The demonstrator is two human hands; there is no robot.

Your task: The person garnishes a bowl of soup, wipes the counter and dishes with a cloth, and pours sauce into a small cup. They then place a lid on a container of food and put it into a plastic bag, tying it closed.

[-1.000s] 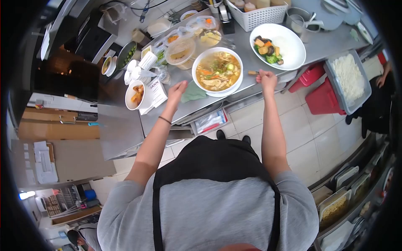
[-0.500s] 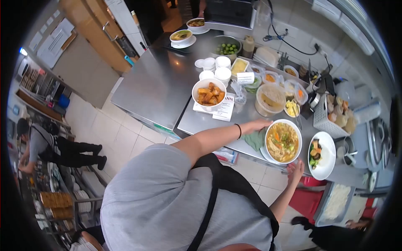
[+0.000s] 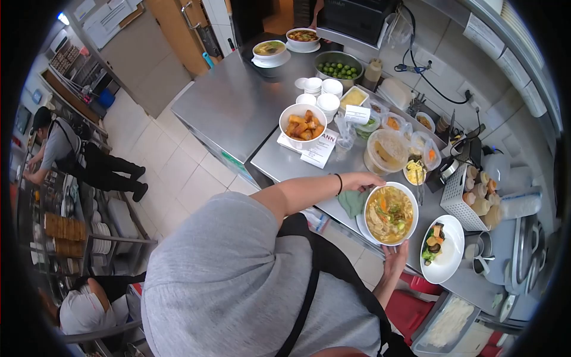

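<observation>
A white bowl of noodle soup (image 3: 389,214) is at the counter's front edge, over a white plate (image 3: 364,229) that shows at its left. My left hand (image 3: 364,181), with a dark band at the wrist, grips its upper-left rim. From below, my right hand (image 3: 395,259) supports the lower side, its fingers partly hidden by the bowl. A green cloth (image 3: 352,203) lies left of the bowl. To the right stands a white oval dish (image 3: 452,250) with vegetables and browned pieces. Above the bowl are a lidded tub (image 3: 386,152) and a small yellow-filled bowl (image 3: 414,172).
A tub of fried pieces (image 3: 303,126) rests by printed papers (image 3: 321,149). Behind are stacked white cups (image 3: 328,102), green citrus fruits (image 3: 339,70) and two soup bowls. A white basket (image 3: 465,202) holds bottles. A red stool (image 3: 407,312) is below; two people are at left.
My right hand has come in against the bowl's lower side. The bowl has shifted slightly left in view, with both hands at it. The camera view has turned, showing more of the person at lower left.
</observation>
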